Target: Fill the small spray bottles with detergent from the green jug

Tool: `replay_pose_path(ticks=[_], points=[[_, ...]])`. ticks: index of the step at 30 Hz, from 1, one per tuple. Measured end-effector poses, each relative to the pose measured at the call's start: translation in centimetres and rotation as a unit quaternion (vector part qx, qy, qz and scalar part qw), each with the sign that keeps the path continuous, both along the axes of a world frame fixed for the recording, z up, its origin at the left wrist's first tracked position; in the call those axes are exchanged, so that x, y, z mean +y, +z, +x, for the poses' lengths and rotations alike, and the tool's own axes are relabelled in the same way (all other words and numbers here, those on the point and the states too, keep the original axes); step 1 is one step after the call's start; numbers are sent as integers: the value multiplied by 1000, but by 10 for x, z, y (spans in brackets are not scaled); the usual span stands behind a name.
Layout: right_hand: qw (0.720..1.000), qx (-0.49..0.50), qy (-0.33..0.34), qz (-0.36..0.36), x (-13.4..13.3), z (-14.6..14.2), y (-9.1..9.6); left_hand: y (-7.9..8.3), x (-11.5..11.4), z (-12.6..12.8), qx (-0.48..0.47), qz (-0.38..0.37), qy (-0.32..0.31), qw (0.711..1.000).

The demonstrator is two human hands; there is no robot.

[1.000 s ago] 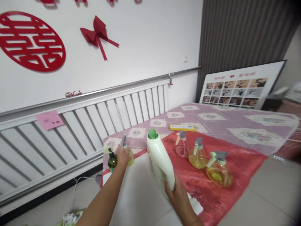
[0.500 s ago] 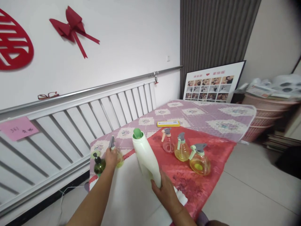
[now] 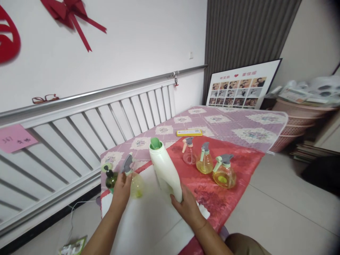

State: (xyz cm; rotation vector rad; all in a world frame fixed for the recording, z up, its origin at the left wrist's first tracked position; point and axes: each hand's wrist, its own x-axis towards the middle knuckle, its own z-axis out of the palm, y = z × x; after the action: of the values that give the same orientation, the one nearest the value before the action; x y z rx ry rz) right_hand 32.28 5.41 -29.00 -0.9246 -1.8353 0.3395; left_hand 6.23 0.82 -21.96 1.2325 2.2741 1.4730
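Observation:
My left hand (image 3: pixel 123 185) is closed around the neck of a clear spray bottle (image 3: pixel 137 185) with a grey spray head and a little yellow liquid low inside. A large white bottle (image 3: pixel 166 170) with a green spout insert at its open mouth leans up and left, gripped near its lower end by my right hand (image 3: pixel 186 208). Just left of my left hand stands a dark green pump bottle (image 3: pixel 110 179). On the red cloth to the right are a clear spray bottle (image 3: pixel 189 156), one with yellow liquid (image 3: pixel 205 163) and a rounder one with darker yellow liquid (image 3: pixel 224 176).
A yellow flat box (image 3: pixel 189 133) lies on the purple patterned tablecloth (image 3: pixel 183 119). White sheeting (image 3: pixel 148 219) covers the near part of the table beside the red cloth (image 3: pixel 239 164). A white radiator (image 3: pixel 87 131) runs along the left; stacked pink baskets (image 3: pixel 297 122) stand at the right.
My left hand has drawn its spray bottle nearer to me, away from the far side. The white bottle stays in my right hand at nearly the same tilt. The view has tipped slightly downward.

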Motion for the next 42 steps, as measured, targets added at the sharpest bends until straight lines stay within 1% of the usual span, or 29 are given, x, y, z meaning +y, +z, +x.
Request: replay_pose_path(ticks=[3,5,8,11,13,15,16,17,18,19,20,21,22,25,28,30,33,37,40,42], points=[[1000,-3,4,-13,0,0,1,0,-35,15,-77,-6,-110,991],[1000,-3,5,-23,0,0,0,-1,-54,22,-110,1,-144,984],[999,-2,6,-37,0,-1,-4,-5,-75,27,-136,-4,-169,976],[999,12,0,-34,1,4,-4,-11,-86,25,-150,-12,-180,972],[999,47,-27,-6,2,11,3,-14,-92,24,-148,-19,-185,971],[993,95,-54,47,-1,19,17,-16,-95,24,-136,-14,-194,971],[988,118,-54,82,-4,20,26,-17,-96,24,-129,-7,-198,972],[985,126,-31,113,-9,20,36,-18,-98,26,-121,1,-202,972],[983,124,12,135,-15,16,46,-19,-99,27,-112,11,-201,973],[982,99,75,146,-22,9,55,-20,-99,30,-104,19,-199,974],[980,60,131,140,-30,-1,63,-21,-100,32,-96,27,-192,976],[977,28,173,120,-39,-14,70,-22,-101,35,-88,34,-182,979],[976,9,199,89,-48,-28,75,-24,-102,38,-82,41,-170,981],[972,8,234,-31,-67,-70,80,-29,-103,47,-73,63,-146,985],[960,9,233,-155,-76,-97,78,-32,-102,55,-75,86,-141,983],[953,27,214,-212,-79,-106,75,-34,-101,59,-86,92,-133,983],[948,68,180,-254,-85,-113,68,-34,-99,64,-96,89,-120,984],[945,109,142,-275,-91,-117,61,-35,-98,68,-101,81,-123,984],[941,123,141,-282,-92,-117,59,-35,-98,67,-114,80,-138,981],[940,128,148,-278,-92,-117,57,-34,-98,66,-116,84,-137,980]])
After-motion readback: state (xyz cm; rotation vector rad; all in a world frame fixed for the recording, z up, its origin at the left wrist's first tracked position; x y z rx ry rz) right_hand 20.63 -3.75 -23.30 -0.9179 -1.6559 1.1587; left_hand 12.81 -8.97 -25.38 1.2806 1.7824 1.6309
